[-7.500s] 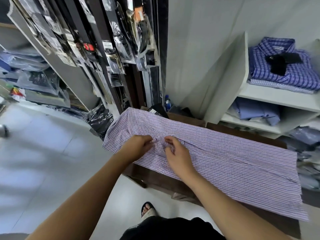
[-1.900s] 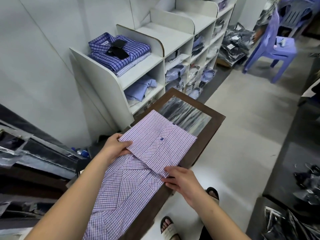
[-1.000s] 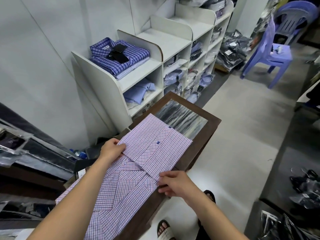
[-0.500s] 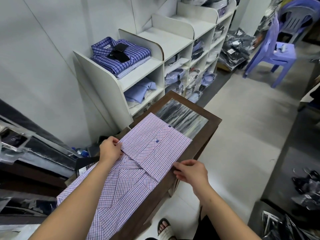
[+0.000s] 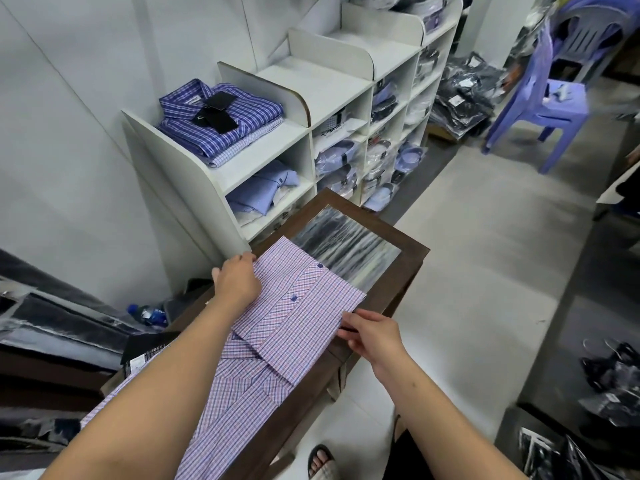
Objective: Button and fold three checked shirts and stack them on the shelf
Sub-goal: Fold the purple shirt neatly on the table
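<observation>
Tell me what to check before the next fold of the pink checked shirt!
1. Shirt lies flat on the table: ok; its near end hangs off toward the person.
2. Folded part is smooth and square: ok.
3. Left hand holds the far side edge: ok, fingers curl over it.
4. Right hand has a grip on the near side edge: ok.
5. Front is buttoned: cannot tell; two buttons show.
6. Room on the shelf atop the blue checked shirts: ok, though a black tag lies on them.
</observation>
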